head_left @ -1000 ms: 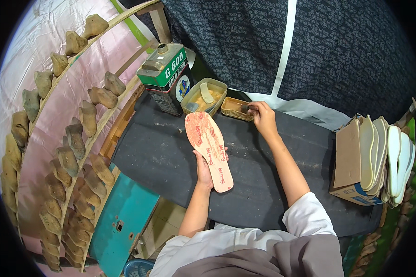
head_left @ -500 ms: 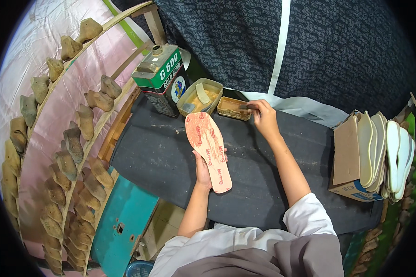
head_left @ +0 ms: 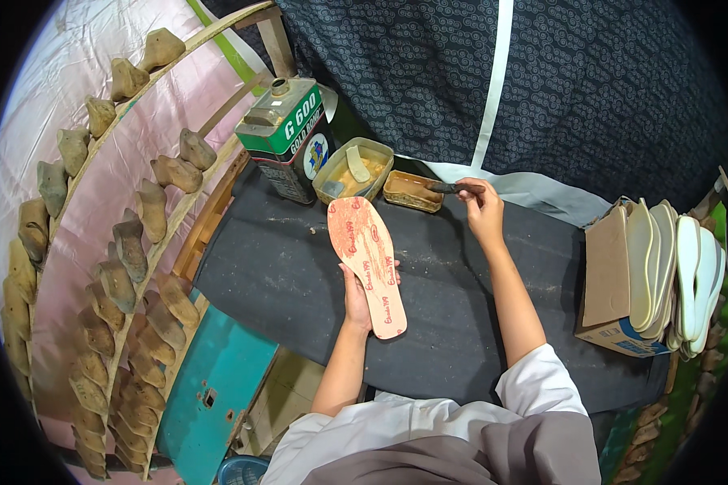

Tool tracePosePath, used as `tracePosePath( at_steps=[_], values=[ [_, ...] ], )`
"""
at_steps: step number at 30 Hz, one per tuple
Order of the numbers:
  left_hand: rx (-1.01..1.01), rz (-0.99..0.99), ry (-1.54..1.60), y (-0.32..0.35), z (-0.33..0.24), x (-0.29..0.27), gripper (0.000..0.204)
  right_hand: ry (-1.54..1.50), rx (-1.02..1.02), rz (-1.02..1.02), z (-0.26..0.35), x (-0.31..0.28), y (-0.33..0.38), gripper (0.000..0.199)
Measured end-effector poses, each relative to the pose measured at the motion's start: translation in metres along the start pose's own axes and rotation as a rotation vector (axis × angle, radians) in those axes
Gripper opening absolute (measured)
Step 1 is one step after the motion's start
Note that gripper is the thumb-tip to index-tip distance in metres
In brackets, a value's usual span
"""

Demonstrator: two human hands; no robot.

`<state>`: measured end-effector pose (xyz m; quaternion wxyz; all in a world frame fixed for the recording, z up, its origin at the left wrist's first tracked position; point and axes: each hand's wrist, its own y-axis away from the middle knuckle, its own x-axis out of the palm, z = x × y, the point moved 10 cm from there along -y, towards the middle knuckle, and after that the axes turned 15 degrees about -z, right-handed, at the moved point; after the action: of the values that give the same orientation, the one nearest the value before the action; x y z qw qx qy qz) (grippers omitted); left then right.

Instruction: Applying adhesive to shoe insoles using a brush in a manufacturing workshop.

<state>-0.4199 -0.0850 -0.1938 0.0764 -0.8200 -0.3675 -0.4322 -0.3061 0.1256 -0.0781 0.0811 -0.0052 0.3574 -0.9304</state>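
My left hand [head_left: 356, 301] holds a pale pink insole [head_left: 372, 271] from beneath, its printed face turned up and its wide toe end pointing away from me. Reddish, wet-looking smears cover the toe part. Between the fingers of my right hand [head_left: 485, 212] is a dark glue brush [head_left: 459, 188]. The brush's tip is at the right rim of a small rectangular tub [head_left: 412, 199] with amber glue in it. Beside that tub, a larger plastic tub [head_left: 322, 179] holds yellowish glue and a pale, flat, rounded piece [head_left: 357, 165].
A green and black metal can [head_left: 287, 133] stands left of the tubs. At the right, a cardboard box [head_left: 607, 271] holds several cream and white insoles [head_left: 687, 271]. Wooden shoe lasts [head_left: 129, 242] line racks on the left. Dark cloth covers the table [head_left: 461, 323].
My right hand has shifted right and slightly toward me, drawing the brush from over the glue to the small tub's right rim. The insole stays in my left hand, nearly unmoved.
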Motion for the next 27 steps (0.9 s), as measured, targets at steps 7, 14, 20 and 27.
tracePosePath(
  at_steps=[7, 14, 20, 27],
  values=[
    [0.001, -0.023, 0.008, 0.001, -0.001, 0.000, 0.075, -0.076, 0.116, -0.037, -0.018, -0.005, 0.003, 0.016],
    [-0.012, -0.004, 0.015, 0.000, 0.001, 0.001, 0.075, 0.019, -0.033, -0.028, 0.028, -0.008, 0.004, 0.019],
    [0.024, -0.010, -0.015, 0.001, -0.004, -0.001, 0.070, -0.108, -0.152, 0.156, 0.104, 0.013, 0.044, 0.037],
    [-0.013, -0.030, 0.136, 0.007, -0.007, 0.010, 0.057, -0.039, -0.514, 0.236, 0.169, 0.015, 0.081, 0.038]
  ],
)
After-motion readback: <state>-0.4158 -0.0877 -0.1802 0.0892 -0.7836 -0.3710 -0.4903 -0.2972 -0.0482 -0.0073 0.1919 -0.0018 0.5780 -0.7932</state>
